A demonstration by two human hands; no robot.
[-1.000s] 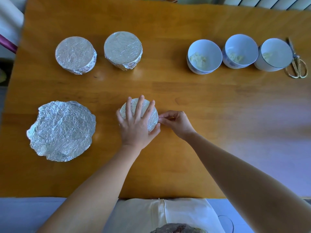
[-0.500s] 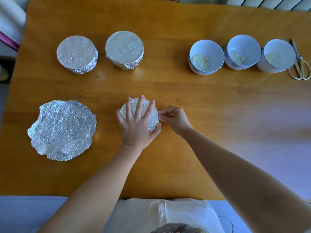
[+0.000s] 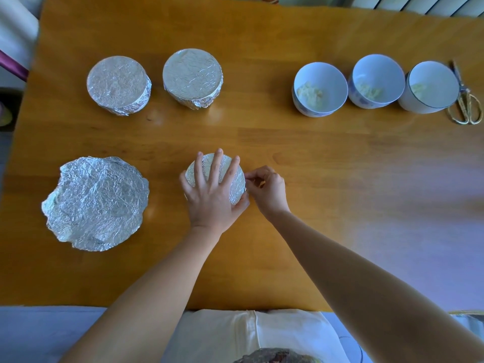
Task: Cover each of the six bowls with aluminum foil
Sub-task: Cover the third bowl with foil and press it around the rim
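Observation:
A foil-topped bowl (image 3: 235,187) stands in the middle of the wooden table (image 3: 262,137). My left hand (image 3: 212,197) lies flat on its foil top with the fingers spread. My right hand (image 3: 267,189) pinches the foil at the bowl's right rim with curled fingers. Two foil-covered bowls (image 3: 117,85) (image 3: 192,76) stand at the back left. Three uncovered white bowls (image 3: 320,87) (image 3: 377,79) (image 3: 429,86) with a little pale food stand in a row at the back right. A stack of crinkled round foil sheets (image 3: 95,203) lies at the left.
Gold scissors (image 3: 466,106) lie at the far right, touching the last bowl. The table's near edge runs just in front of my body. A radiator shows beyond the far right edge.
My right hand has shifted slightly along the bowl's right rim, its fingers working the foil. The left hand stays flat on top. The camera has moved a little.

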